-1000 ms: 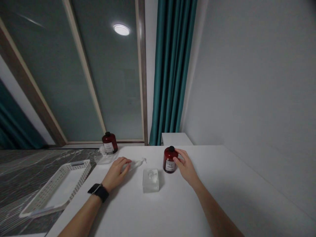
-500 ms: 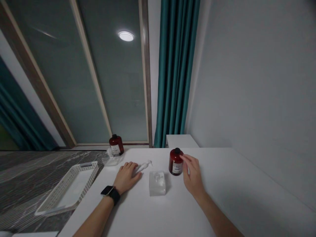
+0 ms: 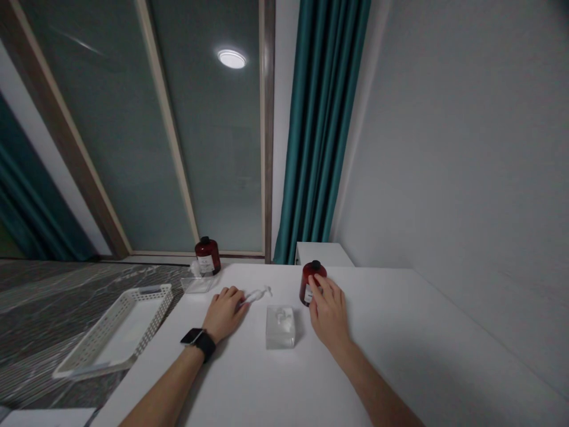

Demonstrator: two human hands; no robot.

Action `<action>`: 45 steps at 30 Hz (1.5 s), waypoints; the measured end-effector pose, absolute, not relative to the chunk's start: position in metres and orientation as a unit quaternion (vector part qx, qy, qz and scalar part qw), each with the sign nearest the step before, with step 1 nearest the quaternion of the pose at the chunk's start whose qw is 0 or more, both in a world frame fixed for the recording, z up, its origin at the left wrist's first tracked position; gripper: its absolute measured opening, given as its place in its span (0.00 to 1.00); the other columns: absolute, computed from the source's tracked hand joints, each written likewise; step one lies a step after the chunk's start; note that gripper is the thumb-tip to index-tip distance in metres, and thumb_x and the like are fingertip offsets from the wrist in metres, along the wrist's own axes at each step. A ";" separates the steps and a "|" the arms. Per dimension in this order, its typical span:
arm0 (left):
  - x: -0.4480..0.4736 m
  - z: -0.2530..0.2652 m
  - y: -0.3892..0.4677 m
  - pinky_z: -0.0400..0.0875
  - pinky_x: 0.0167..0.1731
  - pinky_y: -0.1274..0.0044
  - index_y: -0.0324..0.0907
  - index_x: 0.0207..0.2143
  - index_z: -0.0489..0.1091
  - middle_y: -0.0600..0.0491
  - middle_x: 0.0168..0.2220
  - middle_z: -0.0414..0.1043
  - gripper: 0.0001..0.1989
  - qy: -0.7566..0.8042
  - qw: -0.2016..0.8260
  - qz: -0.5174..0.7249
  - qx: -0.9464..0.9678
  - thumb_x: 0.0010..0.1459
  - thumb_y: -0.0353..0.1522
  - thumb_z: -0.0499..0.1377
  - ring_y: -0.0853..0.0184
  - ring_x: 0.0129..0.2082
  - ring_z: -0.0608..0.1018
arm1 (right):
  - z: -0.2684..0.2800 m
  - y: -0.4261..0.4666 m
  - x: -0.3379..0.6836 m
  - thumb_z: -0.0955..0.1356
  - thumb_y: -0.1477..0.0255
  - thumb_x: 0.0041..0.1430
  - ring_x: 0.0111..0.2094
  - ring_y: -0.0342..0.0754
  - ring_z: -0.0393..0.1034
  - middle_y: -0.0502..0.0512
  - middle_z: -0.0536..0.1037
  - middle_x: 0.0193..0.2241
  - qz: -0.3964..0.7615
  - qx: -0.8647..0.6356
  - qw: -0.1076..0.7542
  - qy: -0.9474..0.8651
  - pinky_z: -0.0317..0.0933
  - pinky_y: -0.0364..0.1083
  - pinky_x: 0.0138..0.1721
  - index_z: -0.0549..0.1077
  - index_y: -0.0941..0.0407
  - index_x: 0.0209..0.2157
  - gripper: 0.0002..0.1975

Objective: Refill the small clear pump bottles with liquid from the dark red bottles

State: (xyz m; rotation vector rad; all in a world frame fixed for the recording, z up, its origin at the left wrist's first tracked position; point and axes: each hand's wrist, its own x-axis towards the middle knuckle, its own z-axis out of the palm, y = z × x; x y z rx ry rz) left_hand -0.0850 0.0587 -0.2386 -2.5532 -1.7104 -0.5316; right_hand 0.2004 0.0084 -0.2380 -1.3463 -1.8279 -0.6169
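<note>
My left hand (image 3: pixel 226 314), with a black watch on its wrist, rests palm down on the white table with its fingers stretched out. Beside its thumb and index finger lies a white pump dispenser head (image 3: pixel 255 295); its rear end is hidden by the hand. My right hand (image 3: pixel 329 311) is at the front right of a dark red bottle (image 3: pixel 313 270) with a black top, its fingers apart and overlapping the bottle's label. Whether the fingertips press on the bottle, I cannot tell. Between the hands stands a clear box (image 3: pixel 280 337) with something translucent in it.
A second dark red bottle (image 3: pixel 207 256) stands at the table's far left corner, behind a clear tray (image 3: pixel 196 286) with something whitish on it. Left of the table is a white perforated basket (image 3: pixel 153 323). A white cabinet (image 3: pixel 323 254) stands beyond the far edge.
My right hand has moved left, from the bottle's right side to in front of its label. My left hand stays by the pump dispenser head. The view has shifted slightly.
</note>
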 end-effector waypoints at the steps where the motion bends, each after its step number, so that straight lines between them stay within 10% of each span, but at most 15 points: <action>1: -0.085 -0.239 0.059 0.64 0.40 0.68 0.43 0.35 0.71 0.49 0.40 0.72 0.07 -0.548 0.012 -0.172 -0.819 0.64 0.34 0.54 0.56 0.42 0.73 | -0.238 0.010 0.201 0.61 0.84 0.58 0.55 0.62 0.59 0.66 0.69 0.56 -0.240 -0.530 0.385 -0.716 0.61 0.62 0.52 0.60 0.57 0.63 0.31; 19: -0.079 -0.219 0.045 0.69 0.44 0.67 0.43 0.37 0.72 0.48 0.42 0.70 0.07 -0.406 0.039 -0.428 -0.806 0.66 0.33 0.56 0.58 0.43 0.72 | -0.232 -0.017 0.189 0.61 0.78 0.64 0.50 0.56 0.67 0.61 0.72 0.49 -0.081 -0.441 0.475 -0.757 0.62 0.58 0.50 0.63 0.53 0.59 0.22; 45: -0.046 -0.213 0.010 0.67 0.50 0.63 0.46 0.53 0.66 0.44 0.50 0.68 0.16 -0.338 -0.013 -0.415 -0.845 0.63 0.35 0.59 0.55 0.51 0.70 | -0.221 -0.021 0.188 0.65 0.68 0.64 0.38 0.51 0.74 0.55 0.78 0.34 0.126 -0.481 0.579 -0.646 0.67 0.48 0.41 0.73 0.55 0.37 0.07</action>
